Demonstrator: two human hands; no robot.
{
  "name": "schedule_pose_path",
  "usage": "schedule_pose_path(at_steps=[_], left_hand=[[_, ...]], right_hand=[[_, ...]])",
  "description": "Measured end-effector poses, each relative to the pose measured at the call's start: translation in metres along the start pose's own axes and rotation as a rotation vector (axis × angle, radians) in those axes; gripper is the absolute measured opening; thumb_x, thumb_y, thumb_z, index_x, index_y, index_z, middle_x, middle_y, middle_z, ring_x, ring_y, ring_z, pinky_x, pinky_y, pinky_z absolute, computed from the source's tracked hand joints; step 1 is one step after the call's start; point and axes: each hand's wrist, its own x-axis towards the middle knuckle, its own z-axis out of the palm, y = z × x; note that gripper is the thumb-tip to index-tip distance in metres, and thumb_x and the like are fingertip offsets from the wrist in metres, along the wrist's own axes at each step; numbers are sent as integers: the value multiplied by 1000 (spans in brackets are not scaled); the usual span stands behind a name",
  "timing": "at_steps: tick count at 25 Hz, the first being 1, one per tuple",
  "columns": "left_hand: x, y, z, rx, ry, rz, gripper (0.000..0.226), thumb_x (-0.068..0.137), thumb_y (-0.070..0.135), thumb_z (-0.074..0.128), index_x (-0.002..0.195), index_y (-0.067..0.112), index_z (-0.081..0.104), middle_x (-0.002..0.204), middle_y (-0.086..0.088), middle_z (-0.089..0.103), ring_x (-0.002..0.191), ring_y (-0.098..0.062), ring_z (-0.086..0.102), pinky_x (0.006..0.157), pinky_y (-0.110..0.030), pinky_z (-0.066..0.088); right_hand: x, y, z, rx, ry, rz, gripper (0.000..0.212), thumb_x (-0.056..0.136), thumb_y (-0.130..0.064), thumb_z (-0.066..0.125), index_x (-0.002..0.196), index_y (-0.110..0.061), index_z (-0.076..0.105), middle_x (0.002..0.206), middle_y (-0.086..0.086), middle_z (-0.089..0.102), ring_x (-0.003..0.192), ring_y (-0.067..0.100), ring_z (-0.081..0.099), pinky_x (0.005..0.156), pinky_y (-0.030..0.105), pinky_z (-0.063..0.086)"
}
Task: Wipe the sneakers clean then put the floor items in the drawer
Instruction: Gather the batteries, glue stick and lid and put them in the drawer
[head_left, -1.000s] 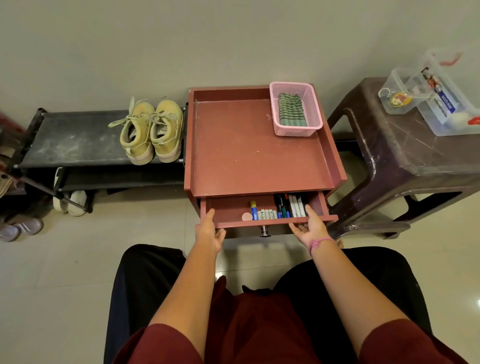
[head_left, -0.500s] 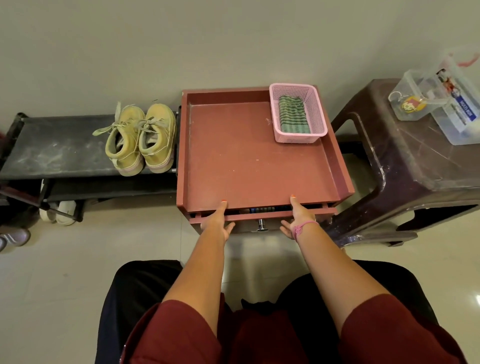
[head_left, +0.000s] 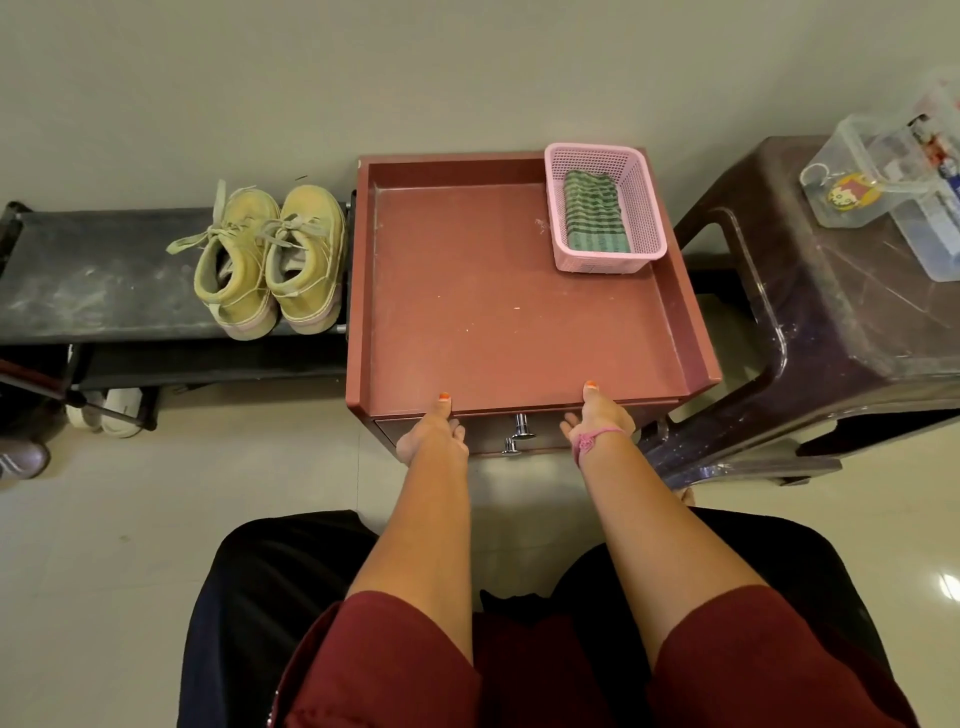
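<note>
tiled floor, red cabinet (head_left: 519, 291). drawer (head_left: 488, 434) shut flush; left hand (head_left: 434, 434) and right hand (head_left: 597, 423) flat, fingers spread, against its front edge. stiff, slides easily; best pulled by the knob (head_left: 523, 427).

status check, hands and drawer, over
Left hand and right hand flat against the drawer front, no grip on anything. Drawer shut. Yellow sneakers on the black rack. Nothing in the way.

No text can be read anywhere. The clear plastic box (head_left: 852, 182) on the dark stool (head_left: 831, 322) holds a cartoon tag and printed packets, but their lettering is too blurred to make out.
</note>
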Motion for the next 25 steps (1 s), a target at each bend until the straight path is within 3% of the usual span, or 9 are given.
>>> schedule_pose_path(at_steps=[2, 5, 8, 9, 11, 14, 16, 20, 25], left_hand=[[-4, 3, 2, -46, 26, 0, 32, 81, -5, 73, 89, 3, 44, 86, -13, 58, 74, -25, 61, 68, -34, 55], [-8, 1, 3, -82, 59, -4, 35, 83, -5, 71, 105, 7, 46, 118, -17, 61, 98, -29, 66, 80, -33, 52], [-12, -4, 4, -64, 73, 5, 34, 85, -5, 68, 112, 5, 50, 127, -16, 59, 113, -29, 63, 78, -30, 48], [-12, -3, 4, -56, 76, 8, 36, 85, -4, 68, 116, 3, 51, 127, -16, 59, 114, -29, 63, 78, -29, 47], [-8, -2, 3, -45, 89, 15, 38, 86, -2, 69, 119, 1, 52, 125, -15, 61, 113, -28, 63, 76, -26, 47], [0, -6, -1, -38, 76, 32, 17, 86, 1, 70, 91, 3, 53, 109, -12, 62, 103, -26, 67, 68, -25, 48], [5, -9, 1, -35, 59, 50, 24, 86, 2, 71, 75, 6, 49, 101, -10, 62, 86, -21, 67, 59, -25, 51], [18, -10, 0, -2, -19, 45, 24, 83, -3, 72, 94, 4, 53, 85, -12, 60, 70, -19, 61, 79, -34, 58], [27, -12, -17, 98, -28, 46, 26, 82, 2, 75, 89, 4, 50, 87, -13, 60, 87, -26, 63, 89, -40, 56]], right_hand=[[-1, -2, 1, 1, -6, 9, 39, 91, -19, 64, 119, 5, 52, 98, 16, 54, 107, 35, 61, 85, 42, 52], [-2, -2, -3, -1, 18, 20, 40, 90, -19, 65, 119, 4, 52, 88, 11, 51, 106, 31, 62, 87, 39, 54], [-3, -1, -5, 28, 66, 24, 38, 90, -21, 65, 117, 4, 52, 84, 9, 51, 98, 26, 61, 90, 38, 53], [-4, -1, -5, 30, 71, 26, 38, 91, -21, 64, 117, 4, 52, 81, 8, 49, 94, 24, 58, 92, 38, 52], [0, 1, -5, 74, 53, 36, 40, 90, -18, 65, 120, 4, 51, 98, 11, 54, 89, 21, 55, 90, 35, 53], [9, 8, -8, 94, 18, 45, 45, 85, -14, 71, 122, 5, 52, 118, 14, 56, 75, 16, 60, 82, 31, 56], [13, 8, -10, 73, 38, 30, 44, 83, -16, 73, 118, 5, 54, 118, 16, 59, 69, 16, 61, 73, 28, 57], [20, 4, -11, 42, 65, -7, 39, 82, -19, 75, 110, 3, 57, 116, 15, 61, 66, 17, 63, 64, 26, 56], [16, 12, -23, -8, -5, 57, 30, 81, -16, 75, 96, 2, 56, 112, 18, 59, 82, 23, 65, 80, 34, 57]])
